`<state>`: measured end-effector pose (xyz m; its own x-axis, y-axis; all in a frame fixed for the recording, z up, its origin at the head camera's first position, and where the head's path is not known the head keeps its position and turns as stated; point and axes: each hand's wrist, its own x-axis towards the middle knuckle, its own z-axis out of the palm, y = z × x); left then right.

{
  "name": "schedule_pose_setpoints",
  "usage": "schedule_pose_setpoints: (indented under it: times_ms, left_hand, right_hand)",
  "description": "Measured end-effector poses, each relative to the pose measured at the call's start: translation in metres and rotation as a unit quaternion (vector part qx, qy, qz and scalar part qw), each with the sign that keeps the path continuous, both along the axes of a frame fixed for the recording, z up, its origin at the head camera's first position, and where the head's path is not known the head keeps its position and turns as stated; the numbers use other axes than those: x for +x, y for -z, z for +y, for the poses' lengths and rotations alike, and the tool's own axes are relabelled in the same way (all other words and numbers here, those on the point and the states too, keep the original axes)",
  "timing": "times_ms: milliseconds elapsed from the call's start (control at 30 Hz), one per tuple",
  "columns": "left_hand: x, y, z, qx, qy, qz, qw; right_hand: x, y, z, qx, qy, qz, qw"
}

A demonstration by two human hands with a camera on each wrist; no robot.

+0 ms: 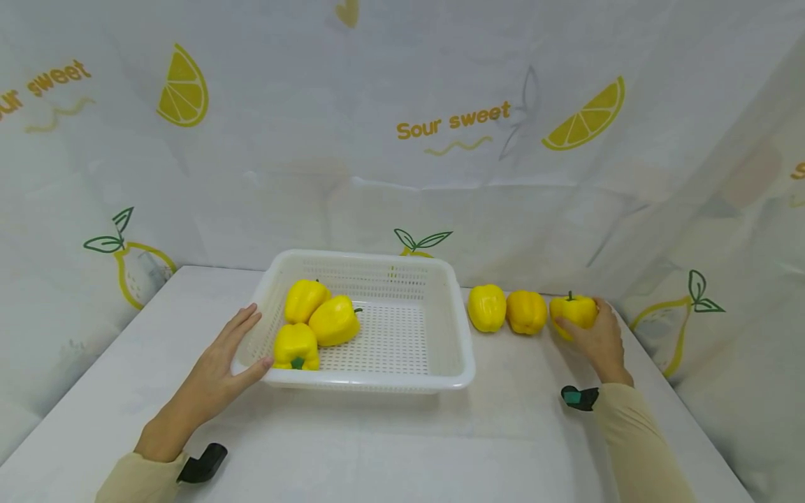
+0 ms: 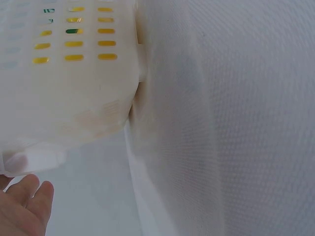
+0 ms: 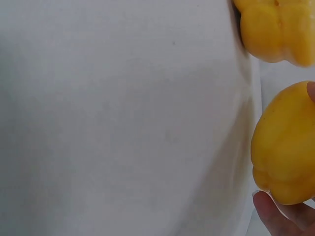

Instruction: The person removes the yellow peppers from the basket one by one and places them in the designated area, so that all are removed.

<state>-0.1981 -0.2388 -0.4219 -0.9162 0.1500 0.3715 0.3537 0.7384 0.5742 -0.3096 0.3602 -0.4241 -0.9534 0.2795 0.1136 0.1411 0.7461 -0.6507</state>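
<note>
A white perforated plastic basket [image 1: 377,381] stands on the table, with three yellow bell peppers [image 1: 335,321] grouped at its left side. My left hand [image 1: 216,370] lies along the basket's left rim, fingers fairly straight and thumb near the front corner. In the left wrist view, its fingers [image 2: 42,201] are beside the rim, and yellow shows through the slots. At the right, my right hand [image 1: 600,342] grips a yellow bell pepper [image 1: 574,311] whose green stem points up. The right wrist view has this pepper [image 3: 285,145] between thumb and fingers, partly out of frame.
Two more yellow peppers stand between basket and right hand: one [image 1: 487,308] close to the basket, a more orange one [image 1: 527,312] beside it. A white curtain [image 1: 352,140] printed with lemons hangs behind the white table [image 1: 390,447]. Black wrist devices [image 1: 204,464] are on both wrists.
</note>
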Motion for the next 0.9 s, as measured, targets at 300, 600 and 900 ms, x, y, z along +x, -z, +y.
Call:
schedule_pose_setpoints:
  times_ms: [300,600,900]
  left_hand:
    - [0.0003,-0.0003,0.0,0.003,0.001,-0.004,1.0]
    - [0.0003,-0.0018,0.0005,0.001,0.0,-0.008,1.0]
    - [0.0003,-0.0019,0.0003,0.003,-0.001,-0.009,1.0]
  right_hand:
    - [-0.0001,0.0055,-0.0017,0.012,0.009,-0.018,1.0]
    - [-0.0033,0.0076,-0.0007,0.035,0.011,-0.013,0.999]
    - [-0.0045,0.0038,-0.0015,0.056,-0.015,-0.05,0.997]
